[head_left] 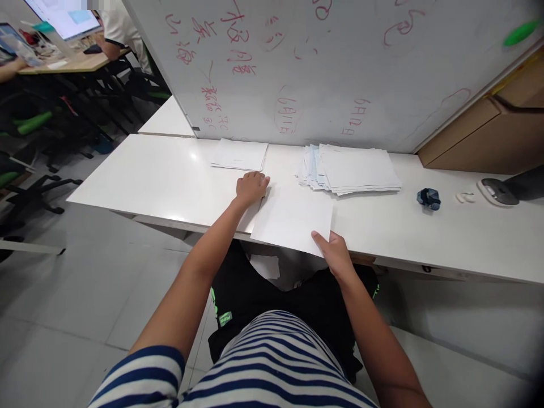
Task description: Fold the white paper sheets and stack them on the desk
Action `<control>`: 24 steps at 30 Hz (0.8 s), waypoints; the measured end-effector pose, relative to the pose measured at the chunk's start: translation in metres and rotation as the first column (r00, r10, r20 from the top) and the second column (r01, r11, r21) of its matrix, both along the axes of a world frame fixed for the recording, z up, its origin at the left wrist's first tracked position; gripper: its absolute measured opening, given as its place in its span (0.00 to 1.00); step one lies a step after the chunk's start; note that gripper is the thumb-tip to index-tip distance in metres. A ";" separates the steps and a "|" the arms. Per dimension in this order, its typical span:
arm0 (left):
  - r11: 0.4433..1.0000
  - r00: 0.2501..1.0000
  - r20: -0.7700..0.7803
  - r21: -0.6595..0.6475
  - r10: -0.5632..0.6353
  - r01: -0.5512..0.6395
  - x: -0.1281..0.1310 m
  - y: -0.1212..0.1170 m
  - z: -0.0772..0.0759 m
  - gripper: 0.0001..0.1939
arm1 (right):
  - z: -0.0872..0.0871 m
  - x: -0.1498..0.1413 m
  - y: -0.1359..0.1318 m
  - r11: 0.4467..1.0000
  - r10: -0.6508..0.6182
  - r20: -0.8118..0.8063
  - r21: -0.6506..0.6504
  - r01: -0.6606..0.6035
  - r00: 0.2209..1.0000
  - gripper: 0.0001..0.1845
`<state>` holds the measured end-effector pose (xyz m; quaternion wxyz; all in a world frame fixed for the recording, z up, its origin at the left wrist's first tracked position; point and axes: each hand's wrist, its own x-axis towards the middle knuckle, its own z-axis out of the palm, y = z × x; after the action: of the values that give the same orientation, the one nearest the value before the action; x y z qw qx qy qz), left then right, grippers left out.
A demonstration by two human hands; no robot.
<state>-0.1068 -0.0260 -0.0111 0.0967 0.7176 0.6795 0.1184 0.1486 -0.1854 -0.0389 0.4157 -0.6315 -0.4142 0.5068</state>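
A white sheet of paper (293,212) lies at the front edge of the white table, its near part reaching past the edge. My right hand (338,252) pinches its near right corner, thumb on top. At the sheet's far left corner rests my left hand (253,188), fingers curled down; whatever is under them is mostly hidden, with only a small dark bit and a greyish strip showing beside the sheet. Beyond my left hand is a thin pile of papers (239,154). A thicker, uneven stack of papers (361,168) sits behind the sheet to the right.
A whiteboard (314,73) with red writing stands along the back of the table (165,170). To the right are a dark blue object (429,198), a small white item (465,197), a grey-and-white rounded device (498,191) and a cardboard box (463,136). People sit at a desk (80,61) at upper left.
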 end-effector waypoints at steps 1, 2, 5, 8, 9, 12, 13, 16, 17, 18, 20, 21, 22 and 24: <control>1.000 1.000 0.012 -0.001 0.006 -0.006 0.000 0.000 0.001 0.24 | -0.001 0.000 0.000 1.000 -0.008 -0.008 0.001 0.008 1.000 0.24; 1.000 1.000 0.023 -0.001 0.012 -0.012 -0.001 0.000 0.001 0.24 | -0.001 0.000 -0.001 1.000 -0.017 -0.022 0.000 0.017 1.000 0.24; 1.000 0.999 0.046 -0.005 0.028 -0.028 -0.002 -0.002 0.003 0.24 | -0.001 0.001 -0.005 0.999 -0.035 -0.085 -0.006 0.035 0.996 0.25; 0.999 0.998 0.052 -0.015 0.031 -0.030 -0.002 -0.003 0.004 0.24 | 0.001 0.006 -0.013 0.999 -0.051 -0.103 -0.004 0.051 0.993 0.25; 0.999 0.998 0.053 -0.019 0.030 -0.030 -0.002 -0.003 0.005 0.24 | 0.002 0.009 -0.016 0.998 -0.058 -0.097 0.002 0.058 0.994 0.25; 0.999 0.998 0.050 -0.027 0.034 -0.033 -0.002 -0.002 0.004 0.24 | 0.005 0.019 -0.025 0.996 -0.075 -0.089 0.049 0.080 0.993 0.26; 0.999 0.998 0.048 -0.027 0.034 -0.033 -0.003 -0.002 0.004 0.24 | 0.005 0.022 -0.028 0.994 -0.080 -0.091 0.066 0.086 0.993 0.26; 0.999 0.998 0.051 -0.023 0.032 -0.031 -0.003 -0.003 0.004 0.23 | 0.005 0.031 -0.034 0.989 -0.104 -0.111 0.089 0.114 0.988 0.28; 0.999 0.998 0.054 -0.023 0.033 -0.032 -0.003 -0.003 0.004 0.23 | 0.004 0.033 -0.035 0.988 -0.113 -0.119 0.088 0.123 0.986 0.28; 0.999 0.998 0.054 -0.024 0.035 -0.034 -0.003 -0.004 0.004 0.23 | 0.003 0.034 -0.036 0.988 -0.120 -0.128 0.083 0.132 0.984 0.28; 0.999 0.998 0.049 -0.027 0.038 -0.037 -0.003 -0.004 0.004 0.23 | 0.003 0.035 -0.036 0.987 -0.133 -0.138 0.071 0.144 0.981 0.28; 0.999 0.998 0.045 -0.027 0.039 -0.038 -0.003 -0.004 0.004 0.23 | 0.002 0.035 -0.035 0.987 -0.135 -0.139 0.064 0.145 0.981 0.28; 0.999 0.998 0.042 -0.027 0.040 -0.039 -0.003 -0.004 0.004 0.23 | 0.003 0.034 -0.035 0.988 -0.136 -0.140 0.060 0.146 0.981 0.28; 0.999 0.998 0.043 -0.025 0.039 -0.038 -0.003 -0.004 0.004 0.24 | 0.004 0.033 -0.035 0.988 -0.135 -0.141 0.060 0.145 0.981 0.29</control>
<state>-0.1095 -0.0295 -0.0067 0.1177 0.7003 0.6924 0.1279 0.1818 -0.2202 -0.0348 0.4995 -0.6080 -0.3569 0.5034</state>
